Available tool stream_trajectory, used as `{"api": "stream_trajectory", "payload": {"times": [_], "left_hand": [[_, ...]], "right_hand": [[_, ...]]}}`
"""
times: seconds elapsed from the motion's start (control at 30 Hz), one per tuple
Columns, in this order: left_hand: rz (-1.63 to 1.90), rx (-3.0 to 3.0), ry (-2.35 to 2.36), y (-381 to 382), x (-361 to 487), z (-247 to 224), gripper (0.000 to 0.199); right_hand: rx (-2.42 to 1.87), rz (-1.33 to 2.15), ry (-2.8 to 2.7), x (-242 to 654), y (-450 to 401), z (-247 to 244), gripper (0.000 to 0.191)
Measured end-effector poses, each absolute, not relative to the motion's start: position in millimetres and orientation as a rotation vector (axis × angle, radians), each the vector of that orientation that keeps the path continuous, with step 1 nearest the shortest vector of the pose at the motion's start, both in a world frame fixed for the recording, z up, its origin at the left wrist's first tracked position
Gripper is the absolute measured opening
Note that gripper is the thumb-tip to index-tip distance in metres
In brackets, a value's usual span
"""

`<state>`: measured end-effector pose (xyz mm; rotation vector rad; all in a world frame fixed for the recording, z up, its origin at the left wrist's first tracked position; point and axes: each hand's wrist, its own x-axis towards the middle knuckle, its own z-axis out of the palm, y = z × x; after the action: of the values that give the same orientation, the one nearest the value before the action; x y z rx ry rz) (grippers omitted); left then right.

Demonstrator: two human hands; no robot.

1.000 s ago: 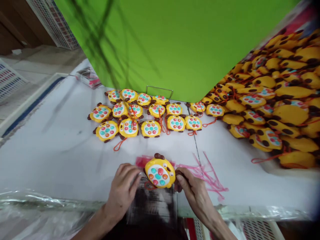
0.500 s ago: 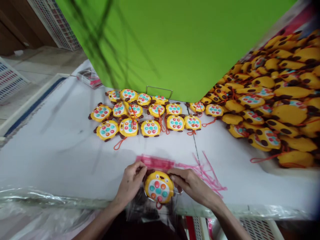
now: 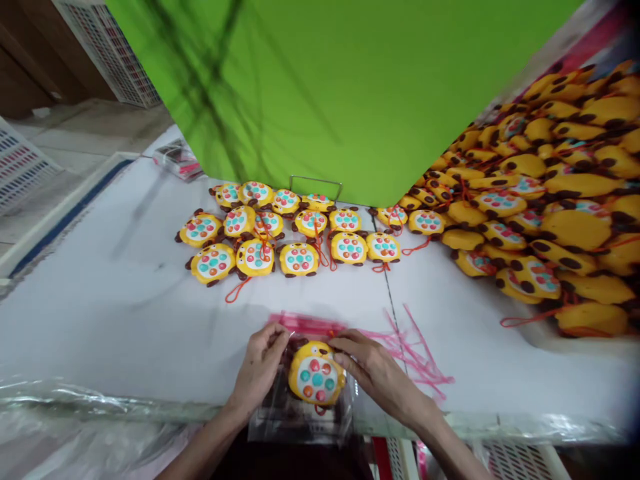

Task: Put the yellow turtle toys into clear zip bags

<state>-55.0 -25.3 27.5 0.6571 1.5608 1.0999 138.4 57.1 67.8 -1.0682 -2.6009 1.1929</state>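
Observation:
A yellow animal-shaped toy (image 3: 317,375) with a white belly of coloured round buttons lies face up at the table's front edge, between my two hands. A clear plastic bag (image 3: 273,427) spreads around and below it and overhangs the edge; the toy appears to be inside. My left hand (image 3: 263,360) pinches the bag's upper left edge, thumb against forefinger. On the other side, my right hand (image 3: 367,363) has its fingers closed at the toy's upper right, by the bag's mouth; what exactly they grip is partly hidden. A pink-edged stack of bags (image 3: 305,325) lies just beyond.
Rows of similar toys (image 3: 300,259) with orange cords lie mid-table, before a large green panel (image 3: 350,100) and a wire stand (image 3: 316,179). A big heap of toys (image 3: 575,227) fills the right. Pink strips (image 3: 415,353) are scattered right of my hands. Clear packs (image 3: 177,160) sit far left.
The toy sits slightly further left, and more of the bag shows flat around it. My right hand has shifted slightly left over the toy's upper corner. My left hand keeps its pinch.

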Motion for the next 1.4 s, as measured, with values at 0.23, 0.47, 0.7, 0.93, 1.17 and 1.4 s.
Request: {"api": "stream_trajectory", "payload": {"times": [0.23, 0.47, 0.7, 0.93, 1.17, 1.4], "left_hand": [[1.174, 0.568, 1.541, -24, -52, 29, 0.027], [1.142, 0.704, 1.608, -23, -49, 34, 0.025], [1.053, 0.748, 1.616, -26, -54, 38, 0.022], [0.902, 0.768, 1.474, -32, -59, 33, 0.016], [0.921, 0.932, 1.480, -27, -57, 35, 0.021], [0.855, 1.265, 1.685, -29, -44, 42, 0.025]], "right_hand": [[-0.970, 1.033, -2.558, 129, 25, 60, 0.013], [-0.931, 1.121, -2.647, 127, 31, 64, 0.009], [-0.830, 1.158, -2.605, 125, 32, 57, 0.012], [-1.046, 1.027, -2.621, 120, 27, 45, 0.010], [-0.998, 0.719, -2.613, 88, 28, 45, 0.012], [-1.053, 0.606, -2.570, 76, 32, 40, 0.013]]}}
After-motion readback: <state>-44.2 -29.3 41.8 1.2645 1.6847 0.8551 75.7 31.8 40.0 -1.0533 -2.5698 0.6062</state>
